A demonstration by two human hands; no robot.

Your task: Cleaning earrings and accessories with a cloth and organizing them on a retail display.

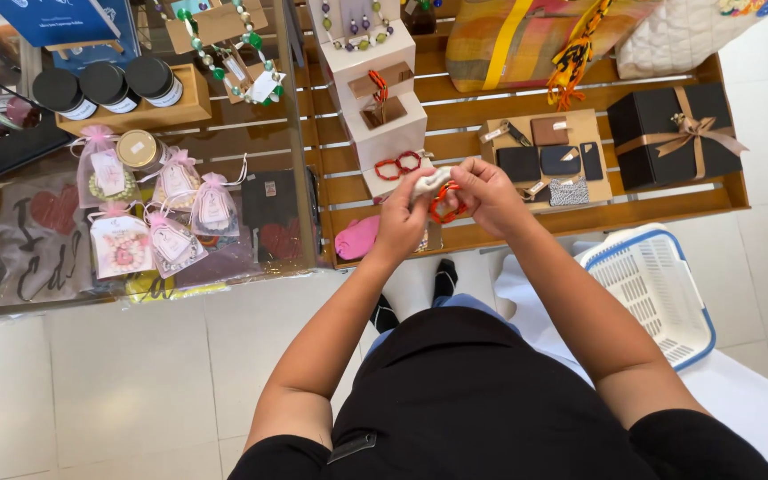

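While both hands meet over the wooden shelf (526, 222), the left hand (399, 222) pinches a small white cloth (428, 184) and the right hand (489, 191) curls its fingers around a red bead bracelet (444, 206), which hangs between them; two more red bracelets (398, 164) sit at eleven o'clock, and a white basket (655, 289) lies at four o'clock
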